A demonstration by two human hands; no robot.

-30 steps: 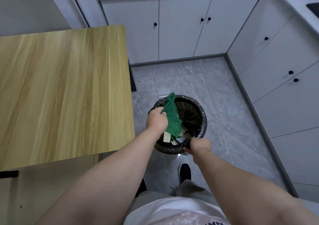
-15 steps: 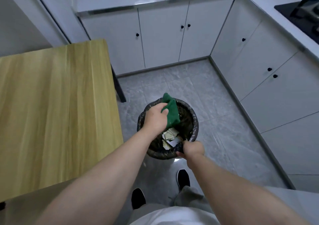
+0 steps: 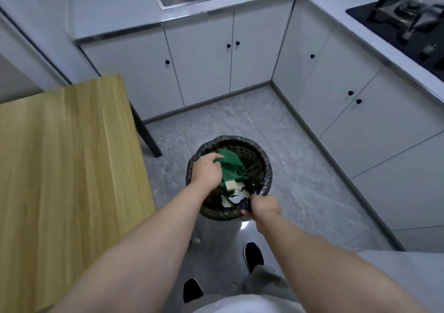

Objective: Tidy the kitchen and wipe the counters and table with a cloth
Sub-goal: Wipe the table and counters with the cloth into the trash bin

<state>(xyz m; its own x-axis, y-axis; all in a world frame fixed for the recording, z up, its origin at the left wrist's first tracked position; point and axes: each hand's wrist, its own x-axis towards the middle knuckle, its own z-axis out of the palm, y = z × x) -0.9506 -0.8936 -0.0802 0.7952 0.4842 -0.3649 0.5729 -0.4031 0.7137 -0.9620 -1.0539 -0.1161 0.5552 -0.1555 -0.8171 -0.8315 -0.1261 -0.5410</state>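
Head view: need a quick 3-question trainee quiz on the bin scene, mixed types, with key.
1. True or false: the right hand holds the green cloth.
2. The right hand grips: A) a cabinet knob B) the near rim of the bin C) the sink edge.
3. Short answer: which hand's fingers hold the green cloth over the bin?
Key: 1 false; 2 B; 3 left hand.

Cool, even, rather dim light surrounds me, leaving only soft shadows. A small glare spot shines on the floor [image 3: 300, 187] just beside the bin [image 3: 268, 171]. The stove [image 3: 403, 19] is smeared by blur, and the counter [image 3: 115, 17] edges bow toward the corners.
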